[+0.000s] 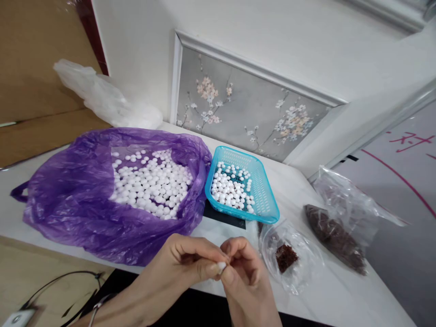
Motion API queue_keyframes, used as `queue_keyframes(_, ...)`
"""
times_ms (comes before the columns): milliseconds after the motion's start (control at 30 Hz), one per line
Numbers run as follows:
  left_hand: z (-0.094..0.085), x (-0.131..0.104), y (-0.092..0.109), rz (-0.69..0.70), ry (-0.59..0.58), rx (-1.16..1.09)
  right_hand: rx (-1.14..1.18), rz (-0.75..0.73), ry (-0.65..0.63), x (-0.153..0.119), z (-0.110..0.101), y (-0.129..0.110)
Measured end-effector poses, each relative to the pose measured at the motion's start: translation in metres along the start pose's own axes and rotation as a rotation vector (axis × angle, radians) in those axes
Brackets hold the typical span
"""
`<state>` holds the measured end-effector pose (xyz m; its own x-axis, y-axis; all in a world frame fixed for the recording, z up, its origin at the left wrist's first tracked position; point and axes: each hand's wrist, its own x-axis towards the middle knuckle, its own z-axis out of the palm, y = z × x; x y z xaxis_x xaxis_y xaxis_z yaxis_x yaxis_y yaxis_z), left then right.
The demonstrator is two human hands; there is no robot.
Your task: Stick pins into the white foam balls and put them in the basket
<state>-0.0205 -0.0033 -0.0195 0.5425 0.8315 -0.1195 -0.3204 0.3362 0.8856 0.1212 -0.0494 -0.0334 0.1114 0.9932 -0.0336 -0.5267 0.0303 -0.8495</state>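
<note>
My left hand [185, 261] is closed in a pinch on a small white ball [221, 266], held low in front of me. Against it my right hand [247, 279] is also pinched, thumb and fingertips meeting the left ones. Whatever sits between the right fingertips is too small and covered to make out. Beyond the hands, a blue plastic basket [265, 193] holds many similar white balls [228, 190], a few with dark specks. To its left a purple plastic bag [78, 181] lies spread wide, full of plain white balls [150, 181].
Right of the hands lies a clear bag [308, 263] with reddish-brown bits [286, 258]. Farther right, another clear bag holds dark brown material [335, 236]. A framed flower picture [235, 109] leans behind the white table [347, 295]. Cardboard [37, 59] stands at left.
</note>
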Motion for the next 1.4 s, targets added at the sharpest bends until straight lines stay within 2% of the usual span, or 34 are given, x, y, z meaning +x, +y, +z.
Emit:
queue_keyframes(100,0.004,0.001,0.003,0.007,-0.017,-0.080,0.055,-0.002,-0.083,0.000,-0.002,-0.002)
queue_keyframes(200,0.006,0.002,0.006,0.020,-0.006,-0.125,0.059,-0.001,-0.077,-0.001,-0.001,-0.005)
queue_keyframes(433,0.003,0.002,0.003,0.046,0.000,-0.035,0.055,-0.015,-0.049,-0.001,0.001,-0.005)
queue_keyframes(700,0.009,0.001,0.010,0.086,0.016,0.056,-0.025,-0.039,-0.023,0.001,-0.004,-0.002)
queue_keyframes(833,0.010,0.000,0.014,0.114,0.089,0.105,0.012,-0.080,-0.051,0.004,-0.009,0.001)
queue_keyframes(900,0.010,-0.002,0.015,0.166,0.135,0.156,0.018,-0.106,-0.026,0.004,-0.011,-0.001)
queue_keyframes(1000,0.008,-0.001,0.017,0.269,0.178,0.285,-0.039,-0.151,0.083,0.000,-0.018,-0.010)
queue_keyframes(1100,0.010,0.013,0.024,0.396,0.229,0.458,-0.351,-0.265,0.260,-0.006,-0.043,-0.029)
queue_keyframes(1167,0.014,0.032,0.032,0.480,0.270,0.634,-0.759,-0.340,0.433,-0.007,-0.070,-0.044)
queue_keyframes(1233,0.020,0.054,0.041,0.554,0.299,0.862,-1.201,-0.288,0.542,-0.005,-0.101,-0.058)
queue_keyframes(1300,0.026,0.072,0.049,0.582,0.268,1.051,-1.553,-0.173,0.504,0.000,-0.126,-0.065)
queue_keyframes(1333,0.026,0.078,0.053,0.581,0.246,1.112,-1.671,-0.081,0.457,0.003,-0.134,-0.066)
queue_keyframes(1400,0.020,0.082,0.060,0.564,0.228,1.192,-1.828,0.011,0.371,0.008,-0.141,-0.063)
